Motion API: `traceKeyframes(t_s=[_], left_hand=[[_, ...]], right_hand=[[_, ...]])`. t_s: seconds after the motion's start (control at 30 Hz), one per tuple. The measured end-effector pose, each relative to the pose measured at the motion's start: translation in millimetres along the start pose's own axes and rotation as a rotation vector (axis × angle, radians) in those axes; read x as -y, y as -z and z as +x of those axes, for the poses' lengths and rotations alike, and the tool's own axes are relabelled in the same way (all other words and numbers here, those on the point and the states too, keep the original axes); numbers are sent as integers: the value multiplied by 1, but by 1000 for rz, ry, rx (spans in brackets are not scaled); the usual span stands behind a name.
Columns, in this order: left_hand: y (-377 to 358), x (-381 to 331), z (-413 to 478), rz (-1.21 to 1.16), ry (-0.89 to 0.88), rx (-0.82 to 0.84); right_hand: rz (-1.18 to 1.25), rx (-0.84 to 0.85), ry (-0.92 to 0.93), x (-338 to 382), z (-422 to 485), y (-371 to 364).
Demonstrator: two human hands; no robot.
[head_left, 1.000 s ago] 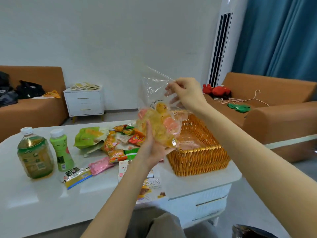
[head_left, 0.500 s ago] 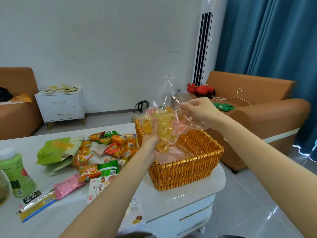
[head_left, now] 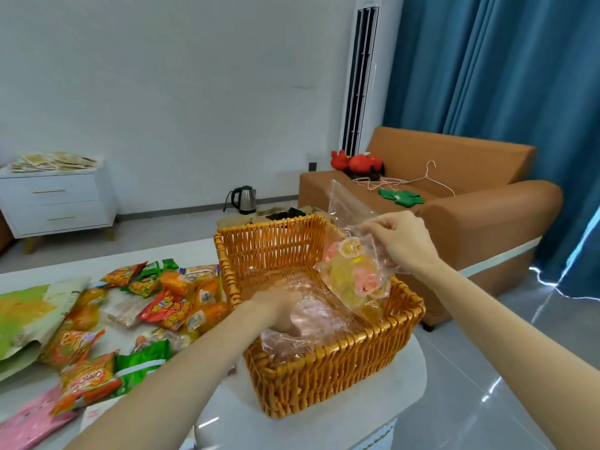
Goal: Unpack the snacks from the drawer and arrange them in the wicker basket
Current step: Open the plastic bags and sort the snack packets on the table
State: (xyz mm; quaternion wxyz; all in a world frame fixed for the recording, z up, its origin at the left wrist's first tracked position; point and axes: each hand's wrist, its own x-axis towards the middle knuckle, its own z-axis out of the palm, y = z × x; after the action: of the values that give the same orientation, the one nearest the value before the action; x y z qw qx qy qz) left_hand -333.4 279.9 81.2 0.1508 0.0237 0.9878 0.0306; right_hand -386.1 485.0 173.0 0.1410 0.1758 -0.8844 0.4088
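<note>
We lower the clear snack bag (head_left: 354, 280) into the wicker basket (head_left: 324, 368), right grip (head_left: 401, 243) pinching its top; left grip (head_left: 279, 311) rests inside (finger state: we cannot tell). Most snack packets (head_left: 162, 303) lie on the counter (head_left: 324, 427), not yet placed

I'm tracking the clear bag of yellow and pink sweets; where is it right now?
In the head view, right of centre: the clear bag hangs from the right hand over the right side of the wicker basket.
</note>
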Motion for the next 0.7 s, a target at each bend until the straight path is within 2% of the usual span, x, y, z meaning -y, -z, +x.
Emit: traceKeyframes(t_s=[0.1, 0.3, 0.43, 0.7], left_hand=[[-4, -12, 25, 201, -24, 92], [-14, -25, 63, 358, -22, 237], [-31, -25, 81, 324, -12, 296], [-36, -26, 84, 252, -97, 254]], right_hand=[[11, -81, -16, -24, 4, -12], [1, -268, -39, -55, 12, -36], [-9, -363, -52, -64, 14, -51], [34, -425, -122, -78, 11, -77]])
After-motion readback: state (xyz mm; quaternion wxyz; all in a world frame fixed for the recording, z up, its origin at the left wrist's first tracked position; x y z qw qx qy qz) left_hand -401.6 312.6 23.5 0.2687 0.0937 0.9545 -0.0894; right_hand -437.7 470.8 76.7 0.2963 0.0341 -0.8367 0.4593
